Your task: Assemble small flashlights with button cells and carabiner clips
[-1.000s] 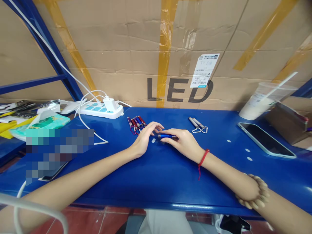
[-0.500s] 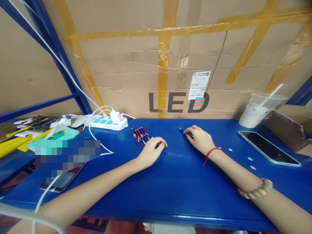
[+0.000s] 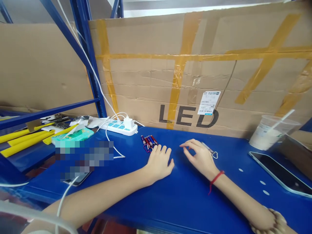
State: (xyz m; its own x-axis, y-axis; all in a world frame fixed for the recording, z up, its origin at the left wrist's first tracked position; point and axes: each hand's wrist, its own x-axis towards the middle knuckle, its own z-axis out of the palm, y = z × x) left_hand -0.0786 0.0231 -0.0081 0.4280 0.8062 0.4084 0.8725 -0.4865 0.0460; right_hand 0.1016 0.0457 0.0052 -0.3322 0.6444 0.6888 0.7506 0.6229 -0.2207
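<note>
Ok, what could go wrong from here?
The left hand is close to the red and blue tubes and might scatter them. The right hand partly hides a silver tube and could knock it. The white cable crossing the left forearm in view may snag.

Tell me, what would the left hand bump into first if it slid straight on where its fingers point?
Probably the bunch of small pen-like tubes, close to the fingertips of the left hand, though whether they already touch is unclear. Beyond them stands the cardboard.
</note>
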